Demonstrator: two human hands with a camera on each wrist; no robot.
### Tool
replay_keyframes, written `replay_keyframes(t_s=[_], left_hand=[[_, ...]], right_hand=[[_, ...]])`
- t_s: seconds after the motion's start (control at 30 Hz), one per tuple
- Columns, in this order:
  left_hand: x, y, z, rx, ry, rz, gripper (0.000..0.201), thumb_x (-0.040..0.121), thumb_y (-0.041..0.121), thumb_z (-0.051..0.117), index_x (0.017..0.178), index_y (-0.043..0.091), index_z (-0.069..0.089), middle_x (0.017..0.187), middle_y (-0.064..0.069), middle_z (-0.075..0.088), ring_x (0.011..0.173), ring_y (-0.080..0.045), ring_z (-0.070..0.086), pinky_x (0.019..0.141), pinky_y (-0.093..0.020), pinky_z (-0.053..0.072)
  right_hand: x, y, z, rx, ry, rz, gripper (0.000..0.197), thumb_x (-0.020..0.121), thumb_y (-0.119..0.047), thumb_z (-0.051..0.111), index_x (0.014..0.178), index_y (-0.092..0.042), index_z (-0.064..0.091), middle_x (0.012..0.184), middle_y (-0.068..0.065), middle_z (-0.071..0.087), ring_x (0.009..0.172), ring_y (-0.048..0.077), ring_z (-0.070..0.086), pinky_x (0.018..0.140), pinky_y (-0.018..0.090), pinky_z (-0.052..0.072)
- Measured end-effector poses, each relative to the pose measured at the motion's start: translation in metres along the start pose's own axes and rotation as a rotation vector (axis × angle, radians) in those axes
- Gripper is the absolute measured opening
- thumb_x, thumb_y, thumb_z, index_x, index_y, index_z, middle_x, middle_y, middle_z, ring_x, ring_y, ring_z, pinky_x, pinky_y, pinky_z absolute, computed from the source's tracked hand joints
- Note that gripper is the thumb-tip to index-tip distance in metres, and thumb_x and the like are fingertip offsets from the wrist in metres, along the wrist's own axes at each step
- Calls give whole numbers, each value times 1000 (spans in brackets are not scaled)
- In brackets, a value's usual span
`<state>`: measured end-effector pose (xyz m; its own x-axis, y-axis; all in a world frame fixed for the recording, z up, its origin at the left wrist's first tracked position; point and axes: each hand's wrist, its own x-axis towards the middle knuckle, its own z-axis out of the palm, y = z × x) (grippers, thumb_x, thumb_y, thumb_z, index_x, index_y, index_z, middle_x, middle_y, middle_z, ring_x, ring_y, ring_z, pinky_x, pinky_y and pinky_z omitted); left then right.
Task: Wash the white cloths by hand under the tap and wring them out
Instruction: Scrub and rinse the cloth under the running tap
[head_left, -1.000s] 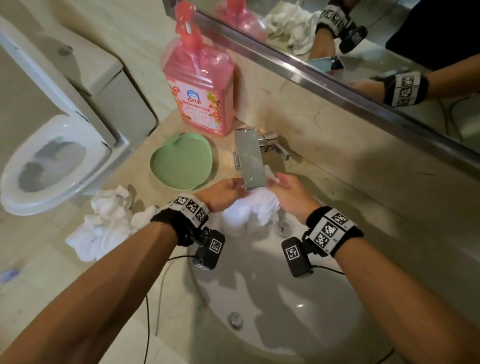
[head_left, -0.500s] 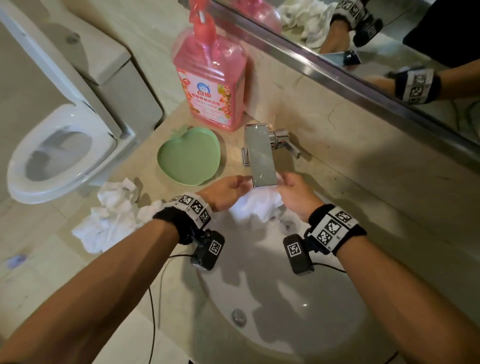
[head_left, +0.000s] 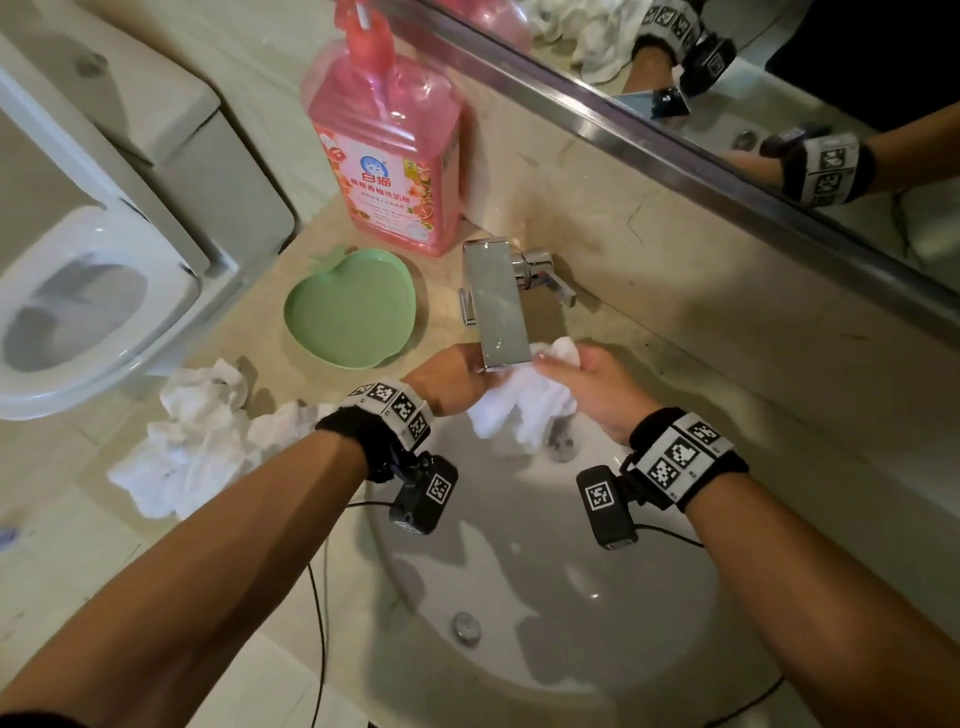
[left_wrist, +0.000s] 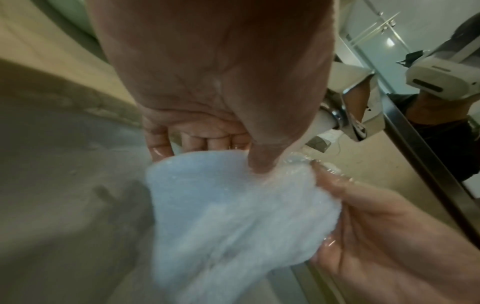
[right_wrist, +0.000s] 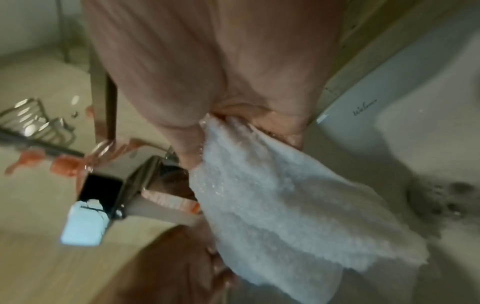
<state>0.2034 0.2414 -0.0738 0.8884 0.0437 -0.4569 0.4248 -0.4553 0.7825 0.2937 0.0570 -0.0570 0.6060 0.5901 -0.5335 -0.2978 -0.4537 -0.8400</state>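
Note:
A wet white cloth hangs bunched under the chrome tap, over the back of the white sink. My left hand holds its left side, thumb pressed into the cloth in the left wrist view. From the right, my right hand pinches the cloth's upper edge, and the wet cloth drapes from it in the right wrist view. Water glistens on the fingers. More crumpled white cloths lie on the counter to the left.
A green apple-shaped dish and a pink detergent bottle stand on the beige counter behind the left hand. A toilet is at the far left. A mirror runs along the wall behind the tap.
Both hands stay under the tap and keep working the cloth; its bunch has shifted and more of it hangs below the hands again. The head view has drifted slightly.

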Motion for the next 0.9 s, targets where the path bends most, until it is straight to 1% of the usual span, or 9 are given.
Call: replay_keyframes(t_s=[0.1, 0.13, 0.23, 0.4, 0.47, 0.57, 0.63, 0.77, 0.9], left_hand=[[-5, -7, -2, -97, 62, -19, 28, 98, 23, 55, 125, 29, 62, 113, 11, 64, 107, -11, 58, 89, -24, 41], [-5, -8, -3, -142, 84, -9, 27, 98, 21, 56, 122, 28, 62, 112, 13, 65, 108, -10, 60, 90, -25, 44], [-8, 1, -9, -192, 78, 62, 31, 98, 16, 56, 128, 22, 61, 123, 8, 66, 116, -9, 60, 102, -28, 46], [-15, 11, -16, -170, -22, 82, 35, 99, 13, 55, 134, 17, 58, 132, 4, 61, 125, -12, 54, 109, -30, 40], [-18, 5, -22, -260, 2, -17, 30, 97, 6, 53, 126, 11, 57, 124, -1, 63, 121, -20, 57, 97, -28, 48], [-20, -6, -21, -334, 24, -106, 15, 97, 7, 54, 98, 20, 61, 82, 12, 66, 73, -6, 65, 58, -12, 48], [-19, -10, -13, -347, 11, -186, 17, 99, 20, 56, 110, 12, 65, 86, 4, 64, 69, -9, 61, 64, -19, 49], [-10, -9, 6, -419, 110, -91, 31, 97, 10, 58, 125, -1, 59, 116, -13, 66, 104, -28, 62, 97, -39, 49], [-9, 5, 13, -470, 137, 57, 38, 93, 2, 61, 131, 2, 55, 114, 2, 67, 97, 2, 66, 80, -12, 51]], right_hand=[[4, 2, -5, 115, 30, -8, 23, 93, -16, 70, 73, -28, 72, 79, -4, 73, 76, 13, 70, 64, 28, 55], [4, 2, -5, 71, 12, 5, 15, 89, -14, 73, 84, -28, 74, 88, -2, 74, 85, 16, 71, 69, 30, 57], [4, 5, 3, -302, -37, 28, 42, 79, -29, 83, 117, -25, 65, 110, -7, 67, 100, 11, 65, 78, 27, 52], [17, 1, 24, -450, -103, -52, 17, 92, -36, 67, 92, -21, 75, 79, -15, 74, 76, 0, 66, 65, 20, 50], [22, -1, 26, -337, -134, -53, 16, 95, -26, 59, 102, -26, 74, 83, -17, 75, 79, -3, 66, 71, 16, 50], [23, 3, 22, -193, -79, -80, 29, 89, -33, 54, 111, -33, 73, 111, -7, 75, 108, 16, 68, 96, 40, 53], [22, 4, 18, -96, 12, -42, 33, 82, -49, 55, 106, -35, 74, 109, 2, 75, 108, 30, 67, 99, 52, 52], [17, 10, 8, -82, 78, 36, 37, 73, -58, 60, 102, -37, 72, 107, 5, 72, 103, 30, 68, 80, 38, 56], [8, 19, 8, -231, -104, 50, 45, 71, -60, 74, 105, -31, 70, 97, -4, 75, 88, 13, 73, 71, 38, 63]])
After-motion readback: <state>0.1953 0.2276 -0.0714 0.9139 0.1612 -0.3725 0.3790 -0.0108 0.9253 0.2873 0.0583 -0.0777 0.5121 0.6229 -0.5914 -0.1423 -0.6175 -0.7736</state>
